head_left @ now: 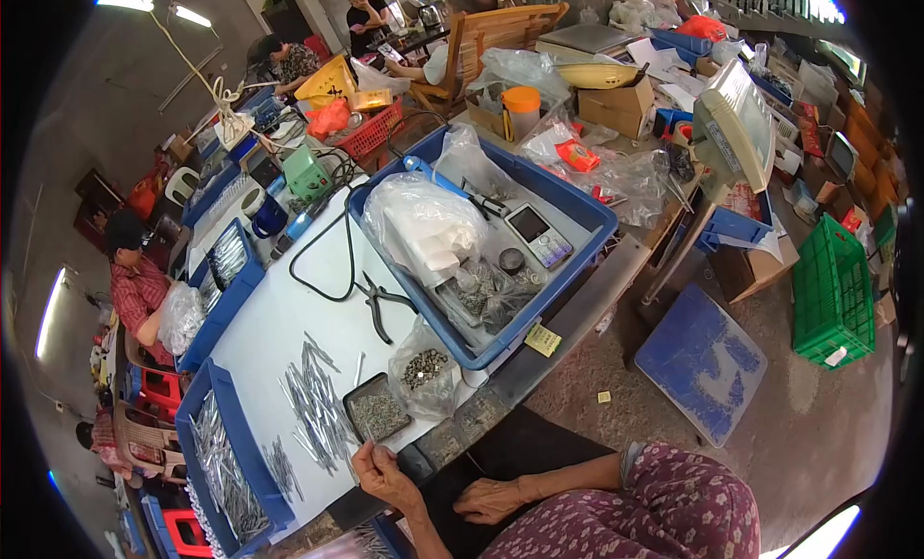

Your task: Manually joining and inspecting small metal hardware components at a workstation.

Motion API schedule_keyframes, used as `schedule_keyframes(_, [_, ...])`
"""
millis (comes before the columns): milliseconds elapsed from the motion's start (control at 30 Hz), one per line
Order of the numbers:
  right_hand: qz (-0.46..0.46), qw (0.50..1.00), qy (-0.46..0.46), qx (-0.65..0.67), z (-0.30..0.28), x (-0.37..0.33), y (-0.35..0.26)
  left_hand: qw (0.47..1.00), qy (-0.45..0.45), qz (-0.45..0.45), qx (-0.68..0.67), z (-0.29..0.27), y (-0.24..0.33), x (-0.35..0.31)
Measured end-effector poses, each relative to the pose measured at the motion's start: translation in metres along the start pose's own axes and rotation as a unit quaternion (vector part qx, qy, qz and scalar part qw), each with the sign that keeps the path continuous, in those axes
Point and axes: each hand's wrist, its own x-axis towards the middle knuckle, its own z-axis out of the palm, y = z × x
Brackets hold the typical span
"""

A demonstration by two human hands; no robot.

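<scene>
My left hand (pixel 380 470) pinches one thin metal pin (pixel 352 470) between closed fingertips, just beside the small dark tray (pixel 377 417) of tiny parts. My right hand (pixel 491 499) rests loosely curled on my lap, holding nothing. More pins (pixel 313 395) lie on the white table (pixel 279 318).

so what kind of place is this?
Probably a small, crowded hand-assembly workshop. The white worktable carries a spread of thin silver metal pins, blue plastic parts bins and black-handled pliers. The left hand pinches a small part beside a small dark tray of tiny metal pieces; other people work nearby.
</scene>
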Motion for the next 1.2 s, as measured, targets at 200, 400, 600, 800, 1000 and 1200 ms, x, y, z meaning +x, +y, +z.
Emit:
schedule_keyframes(200, [0.000,1.000,0.007,0.018,0.0016,-0.0005,0.0018,1.000,-0.002,-0.004,-0.021,0.0012,0.0014,-0.0002])
schedule_keyframes(400, [0.005,1.000,-0.006,0.016,-0.0010,0.0005,-0.0006,1.000,-0.002,-0.008,-0.020,0.0001,-0.0004,-0.0002])
schedule_keyframes(600, [0.002,1.000,0.001,0.007,0.0032,0.0001,0.0021,0.999,-0.009,-0.007,-0.035,0.0002,0.0009,-0.0002])
schedule_keyframes(800, [0.004,1.000,-0.001,-0.002,0.0012,0.0007,0.0004,1.000,-0.011,-0.008,-0.013,0.0010,0.0019,0.0005])
schedule_keyframes(1000, [-0.007,1.000,0.023,-0.008,0.0051,0.0000,0.0047,1.000,-0.008,0.005,-0.025,0.0027,0.0019,0.0010])
schedule_keyframes(1200, [-0.001,1.000,0.026,-0.009,0.0050,0.0005,0.0024,0.999,-0.004,-0.010,-0.035,0.0015,0.0062,0.0001])
